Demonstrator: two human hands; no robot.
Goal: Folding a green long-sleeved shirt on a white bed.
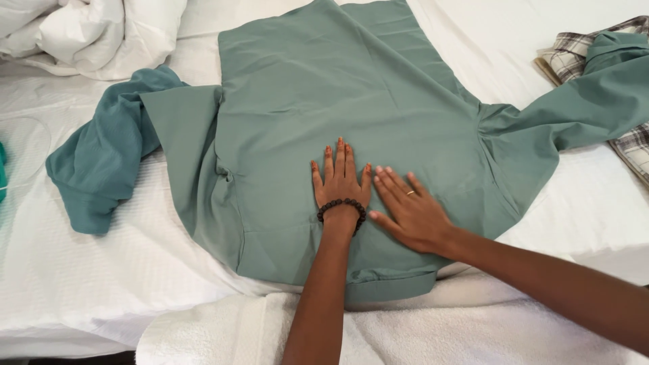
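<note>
Fingers [341,162] of left hand [340,182] stretched out flat, barely spread, pressing palm-down on the green shirt [324,101]. Beaded bracelet [341,206] on that wrist. Right hand [412,213] just beside it, also flat and released, fingertips almost touching the left, ring [410,193] on one finger. Nothing gripped by either. Shirt spread across the white bed [81,270], sleeves out both sides. Teal garment [101,162] bunched at left, plaid shirt [574,54] far right under a sleeve, white towel [236,331] near edge, duvet [101,30] top left.
</note>
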